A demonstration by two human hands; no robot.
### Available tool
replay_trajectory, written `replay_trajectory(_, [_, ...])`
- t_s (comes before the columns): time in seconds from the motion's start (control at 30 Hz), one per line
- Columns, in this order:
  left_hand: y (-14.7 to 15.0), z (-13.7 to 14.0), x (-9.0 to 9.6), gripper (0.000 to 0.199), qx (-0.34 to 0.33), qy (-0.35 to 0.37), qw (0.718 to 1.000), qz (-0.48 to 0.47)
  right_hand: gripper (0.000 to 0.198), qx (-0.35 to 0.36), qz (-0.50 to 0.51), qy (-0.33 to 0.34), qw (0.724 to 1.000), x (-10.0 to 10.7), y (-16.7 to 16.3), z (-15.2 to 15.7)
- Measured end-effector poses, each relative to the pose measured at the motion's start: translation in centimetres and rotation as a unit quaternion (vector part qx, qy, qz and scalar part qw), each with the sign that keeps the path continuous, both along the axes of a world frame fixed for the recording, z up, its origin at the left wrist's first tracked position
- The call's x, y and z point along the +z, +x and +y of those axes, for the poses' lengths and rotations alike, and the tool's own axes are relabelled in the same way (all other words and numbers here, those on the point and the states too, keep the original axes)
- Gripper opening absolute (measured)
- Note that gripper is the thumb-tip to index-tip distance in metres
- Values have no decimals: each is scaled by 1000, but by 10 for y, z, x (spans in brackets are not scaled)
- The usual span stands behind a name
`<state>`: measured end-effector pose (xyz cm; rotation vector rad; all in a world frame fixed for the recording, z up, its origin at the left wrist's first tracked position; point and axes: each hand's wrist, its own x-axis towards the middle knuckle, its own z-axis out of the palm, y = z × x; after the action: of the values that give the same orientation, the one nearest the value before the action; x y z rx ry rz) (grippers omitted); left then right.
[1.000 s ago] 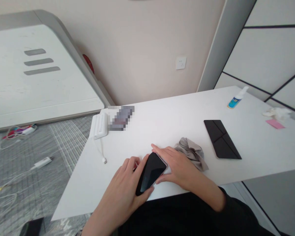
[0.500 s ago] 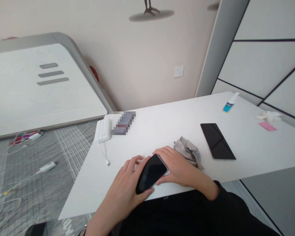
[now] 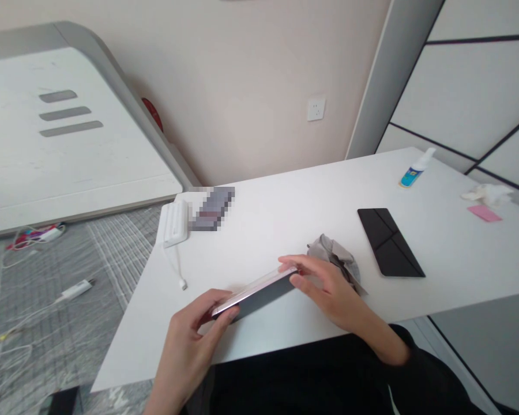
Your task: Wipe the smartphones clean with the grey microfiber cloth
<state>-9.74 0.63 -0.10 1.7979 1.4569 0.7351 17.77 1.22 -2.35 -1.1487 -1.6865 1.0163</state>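
Note:
A smartphone [image 3: 259, 293] is tilted up on its long edge above the white table, its dark screen turned toward me and a pale, clear-looking edge on top. My left hand [image 3: 199, 323] grips its left end between thumb and fingers. At the other end, my right hand [image 3: 324, 288] pinches the phone's right corner with thumb and fingertips. Just behind my right hand lies a crumpled grey cloth [image 3: 335, 253]. A black tablet [image 3: 390, 242] rests flat farther to the right.
On the table [image 3: 281, 213] are a white power bank [image 3: 175, 223] with a short cable, a blurred dark item [image 3: 214, 208], a spray bottle [image 3: 416, 168], a pink slip [image 3: 484, 213] and crumpled tissue [image 3: 488, 194]. Cables and a white adapter [image 3: 75, 290] lie on the floor.
The phone has turned from lying fairly flat, screen up, to standing on edge. My left hand has shifted left to its end, and my right hand has moved slightly right.

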Motion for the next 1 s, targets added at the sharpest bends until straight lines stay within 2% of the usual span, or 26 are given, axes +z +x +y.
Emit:
replay_trajectory(0.17, [-3, -2, -2, 27, 16, 5, 1000, -13, 24, -8, 31, -28, 999, 7, 3, 0])
replay_trajectory(0.3, [-2, 1, -2, 33, 32, 5, 999, 0, 24, -41, 8, -12, 999, 5, -1, -2])
replay_trajectory(0.43, [0, 2, -2, 40, 7, -53, 999, 13, 21, -93, 3, 32, 995, 3, -7, -2])
replay_trajectory(0.57, [-2, -2, -13, 38, 23, -71, 997, 24, 20, -118, 19, 39, 992, 2, -7, 0])
replay_trajectory(0.63, [-7, -3, -21, 41, 44, -58, 997, 20, 25, -137, -21, 70, 988, 0, -2, 2])
replay_trajectory(0.73, [-12, -2, -26, 42, 71, -48, 996, 3, 35, -197, -181, 126, 955, -5, 8, 2])
replay_trajectory(0.83, [-12, 0, -24, 67, 80, -43, 996, 9, 29, -208, -297, 104, 926, -9, 16, 1])
replay_trajectory(0.9, [-9, 2, -24, 76, 92, -26, 994, 52, 17, -188, -309, 93, 928, -7, 19, -2])
replay_trajectory(1.0, [-6, 8, -31, 74, 94, 33, 987, 124, 20, -184, -283, 108, 935, 3, 33, -7])
